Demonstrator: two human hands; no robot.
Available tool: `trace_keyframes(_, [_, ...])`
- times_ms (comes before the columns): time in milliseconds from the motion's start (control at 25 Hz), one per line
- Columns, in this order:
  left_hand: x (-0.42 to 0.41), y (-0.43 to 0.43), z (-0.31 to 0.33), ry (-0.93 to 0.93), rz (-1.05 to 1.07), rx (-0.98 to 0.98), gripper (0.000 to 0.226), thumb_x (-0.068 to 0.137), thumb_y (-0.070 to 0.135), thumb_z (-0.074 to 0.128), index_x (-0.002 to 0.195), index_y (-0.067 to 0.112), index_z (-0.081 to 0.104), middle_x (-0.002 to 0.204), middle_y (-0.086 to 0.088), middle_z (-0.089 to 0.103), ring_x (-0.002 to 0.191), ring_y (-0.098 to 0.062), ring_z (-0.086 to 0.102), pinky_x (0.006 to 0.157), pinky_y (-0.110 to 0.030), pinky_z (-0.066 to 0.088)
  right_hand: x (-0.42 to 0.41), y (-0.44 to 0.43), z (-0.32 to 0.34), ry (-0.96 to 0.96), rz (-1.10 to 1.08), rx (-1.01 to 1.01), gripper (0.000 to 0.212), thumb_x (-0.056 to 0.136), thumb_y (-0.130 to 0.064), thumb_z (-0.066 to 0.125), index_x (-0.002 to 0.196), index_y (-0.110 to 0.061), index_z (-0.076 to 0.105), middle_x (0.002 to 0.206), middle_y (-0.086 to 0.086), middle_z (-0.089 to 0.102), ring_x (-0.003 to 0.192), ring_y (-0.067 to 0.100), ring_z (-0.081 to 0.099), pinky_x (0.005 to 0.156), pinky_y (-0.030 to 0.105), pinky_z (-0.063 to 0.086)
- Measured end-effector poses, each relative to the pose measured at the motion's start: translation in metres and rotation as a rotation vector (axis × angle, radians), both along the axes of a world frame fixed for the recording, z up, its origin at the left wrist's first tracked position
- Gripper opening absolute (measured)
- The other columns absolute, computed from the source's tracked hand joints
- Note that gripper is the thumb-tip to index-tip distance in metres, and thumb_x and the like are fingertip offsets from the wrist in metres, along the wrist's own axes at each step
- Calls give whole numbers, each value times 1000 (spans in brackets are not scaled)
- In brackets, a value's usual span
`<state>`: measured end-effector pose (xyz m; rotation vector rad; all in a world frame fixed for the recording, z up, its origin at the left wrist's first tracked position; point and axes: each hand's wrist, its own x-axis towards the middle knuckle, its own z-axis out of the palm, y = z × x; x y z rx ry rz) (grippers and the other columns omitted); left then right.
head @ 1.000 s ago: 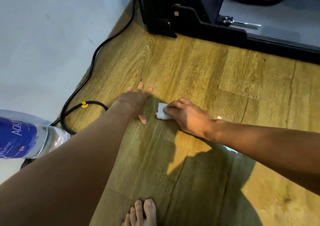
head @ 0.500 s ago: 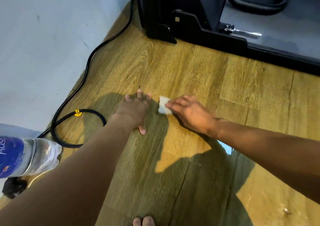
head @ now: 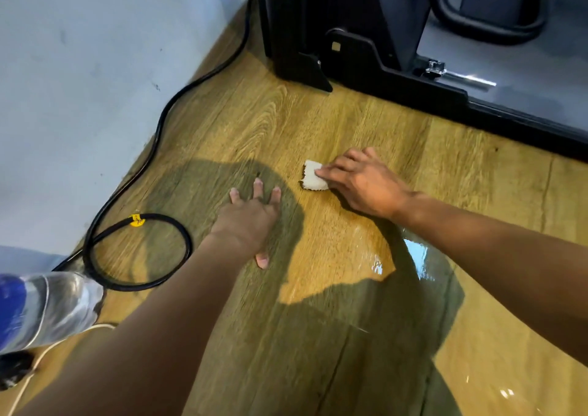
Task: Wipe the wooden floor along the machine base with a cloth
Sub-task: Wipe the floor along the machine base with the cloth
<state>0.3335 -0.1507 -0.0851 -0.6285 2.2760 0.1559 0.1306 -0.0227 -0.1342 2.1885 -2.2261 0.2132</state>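
Since last frame right hand point(head: 366, 183) slid small white folded cloth point(head: 313, 180) away from left hand point(head: 251, 221), toward black machine base point(head: 397, 84). Its extended fingers press cloth onto wooden plank floor point(head: 222, 122); left hand splayed flat, holding nothing.
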Motion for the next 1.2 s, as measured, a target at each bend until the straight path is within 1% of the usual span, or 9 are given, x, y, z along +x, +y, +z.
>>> trace_keyframes(40, [0,0,-1,-2,-6,-3,137,63,33,86,150,19,-18,155,-17,-19,140,-51,2,110,-53,31,-20,-11,5,13,-31,38,32,92,-26,57,124,-23,58,120,1,63,102,23,53,82,38,37])
trace_keyframes(200, [0,-1,-2,-1,-30,-2,136,63,38,84,148,17,-21,154,-19,-20,139,-53,3,111,-52,30,-78,-58,5,-153,-678,-16,32,94,-18,52,124,-27,59,120,3,63,109,27,47,87,40,34])
trace_keyframes(240, [0,-1,-2,6,-30,3,136,63,38,84,148,17,-20,154,-19,-19,138,-53,3,111,-52,30,-69,-62,3,-144,-718,-37,32,92,-14,53,121,-26,61,118,4,63,107,27,48,86,40,34])
trace_keyframes(440, [2,-1,0,32,-9,39,133,65,31,83,148,15,-20,152,-21,-23,137,-55,-1,109,-57,29,-67,-46,-2,-48,-327,15,35,94,-17,53,128,-25,55,125,0,60,109,23,49,89,38,35])
trace_keyframes(560, [2,0,0,36,-6,46,132,67,28,82,147,14,-21,150,-21,-25,135,-56,-4,108,-59,28,-102,-71,4,-58,-646,-14,30,95,-11,47,122,-19,58,120,9,61,103,32,49,87,43,39])
trace_keyframes(640, [1,0,1,38,5,53,131,68,27,82,147,14,-22,150,-21,-26,135,-56,-6,108,-60,27,-79,-73,1,-59,-695,-10,35,90,-4,48,120,-19,57,121,8,59,107,30,48,89,41,39])
trace_keyframes(800, [1,2,3,35,27,64,129,70,23,81,147,13,-22,149,-22,-27,134,-56,-8,108,-60,27,-24,-43,-10,-152,-152,-5,42,91,-10,55,130,-24,54,129,-1,59,112,20,50,97,36,39])
trace_keyframes(1000, [-2,3,5,35,46,62,130,67,21,82,148,14,-20,150,-21,-25,135,-55,-9,109,-59,28,-33,-77,-4,-181,-539,-55,39,92,-8,51,129,-22,54,129,3,58,113,22,46,97,37,36])
trace_keyframes(1200, [0,2,6,37,36,51,132,64,26,86,151,16,-14,155,-19,-17,137,-54,-1,109,-56,28,30,-49,-2,-178,-75,-15,36,88,-14,56,124,-19,60,118,3,63,98,25,51,85,39,43])
